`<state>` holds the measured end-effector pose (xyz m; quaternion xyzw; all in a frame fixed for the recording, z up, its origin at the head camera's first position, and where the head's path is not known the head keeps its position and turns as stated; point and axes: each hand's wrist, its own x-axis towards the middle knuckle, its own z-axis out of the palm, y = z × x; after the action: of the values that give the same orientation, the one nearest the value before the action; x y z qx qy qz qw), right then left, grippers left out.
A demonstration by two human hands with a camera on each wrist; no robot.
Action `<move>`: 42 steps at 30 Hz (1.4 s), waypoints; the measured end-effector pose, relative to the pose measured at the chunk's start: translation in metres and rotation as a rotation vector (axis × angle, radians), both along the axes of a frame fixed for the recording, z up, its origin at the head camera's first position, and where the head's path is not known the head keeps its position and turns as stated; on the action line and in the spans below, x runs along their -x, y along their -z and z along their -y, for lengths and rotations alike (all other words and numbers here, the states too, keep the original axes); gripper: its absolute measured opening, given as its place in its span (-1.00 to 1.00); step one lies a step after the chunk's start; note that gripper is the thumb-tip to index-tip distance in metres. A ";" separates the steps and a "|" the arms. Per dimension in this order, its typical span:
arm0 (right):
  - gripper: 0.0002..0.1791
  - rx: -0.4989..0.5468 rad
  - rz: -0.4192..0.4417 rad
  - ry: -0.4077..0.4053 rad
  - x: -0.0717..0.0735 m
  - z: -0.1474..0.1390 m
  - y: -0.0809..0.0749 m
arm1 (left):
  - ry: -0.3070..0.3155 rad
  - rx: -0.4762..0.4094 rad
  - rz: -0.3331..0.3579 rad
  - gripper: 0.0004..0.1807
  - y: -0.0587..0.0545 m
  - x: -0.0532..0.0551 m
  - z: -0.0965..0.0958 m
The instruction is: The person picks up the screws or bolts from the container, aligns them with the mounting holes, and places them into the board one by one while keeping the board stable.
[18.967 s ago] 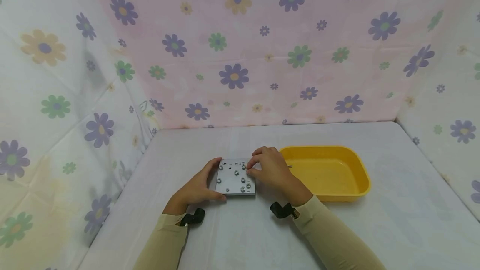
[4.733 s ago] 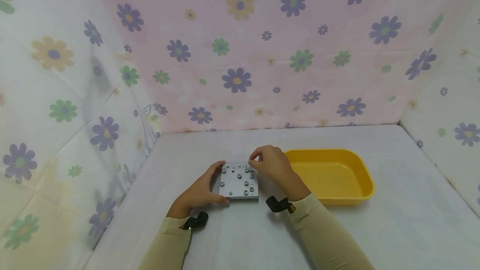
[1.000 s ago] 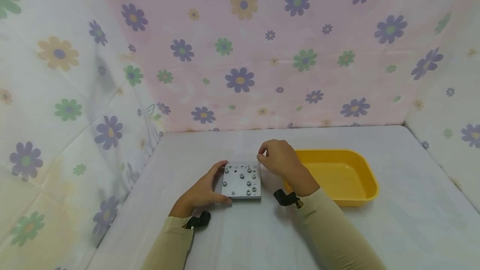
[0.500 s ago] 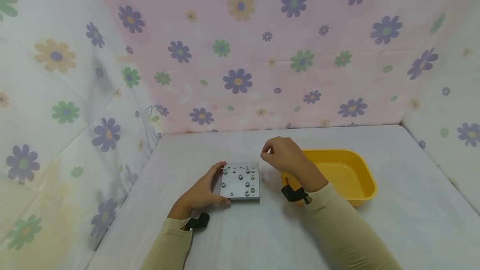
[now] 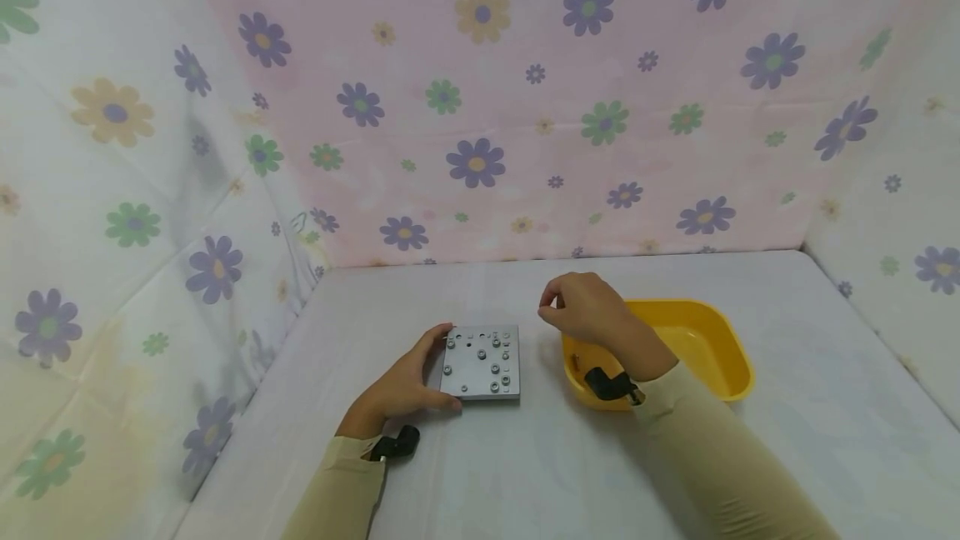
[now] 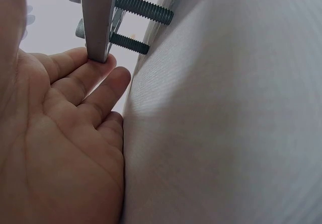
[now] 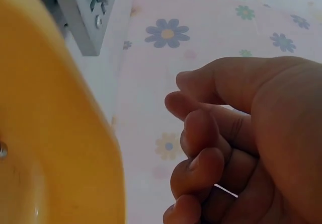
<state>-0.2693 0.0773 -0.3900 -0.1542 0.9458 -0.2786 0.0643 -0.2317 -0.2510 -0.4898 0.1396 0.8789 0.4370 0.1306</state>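
My left hand (image 5: pixel 405 377) grips a silver metal plate (image 5: pixel 472 373) by its left side, thumb at the near corner and fingers at the far one. Several socket-head screws (image 5: pixel 482 354) stand in the plate, and a few holes show along its far side. In the left wrist view, threaded shanks (image 6: pixel 143 8) stick out beneath the plate. My right hand (image 5: pixel 592 307) hovers at the near-left rim of a yellow tray (image 5: pixel 720 340). Its fingers are loosely curled, and nothing shows between thumb and forefinger in the right wrist view.
A small screw (image 5: pixel 576 362) lies inside the tray at its left end; my right forearm covers part of the tray. White cloth covers the table (image 5: pixel 360 298). Flower-patterned curtains (image 5: pixel 480 107) hang behind and at both sides.
My right hand has moved right, from the plate's far-right corner to the tray. The left hand keeps its grip. Compared with 19 seconds ago, a small screw head now shows near the plate's right edge.
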 end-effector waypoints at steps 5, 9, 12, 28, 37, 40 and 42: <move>-0.89 0.046 0.005 -0.032 0.002 -0.011 0.006 | 0.001 -0.004 0.004 0.44 0.000 0.000 0.000; -0.87 0.083 0.022 -0.056 0.004 -0.022 0.009 | 0.008 -0.010 -0.006 0.44 0.002 0.000 0.001; -0.85 0.099 0.048 -0.075 0.006 -0.029 0.011 | 0.011 -0.006 -0.014 0.44 0.003 0.000 0.002; -0.90 0.048 0.087 -0.214 0.017 -0.061 0.025 | 0.013 -0.020 -0.013 0.45 0.005 0.001 0.002; -0.82 0.038 0.116 -0.237 0.022 -0.073 0.035 | 0.003 -0.029 -0.003 0.44 0.006 0.002 0.003; -0.81 0.033 0.133 -0.236 0.024 -0.076 0.037 | 0.001 -0.031 0.002 0.44 0.005 0.001 0.002; -0.81 0.025 0.151 -0.230 0.024 -0.077 0.039 | 0.001 -0.032 0.007 0.45 0.004 0.001 0.002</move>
<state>-0.2935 0.1539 -0.4291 -0.2409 0.9108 -0.2921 0.1647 -0.2326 -0.2527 -0.4937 0.1405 0.8713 0.4515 0.1313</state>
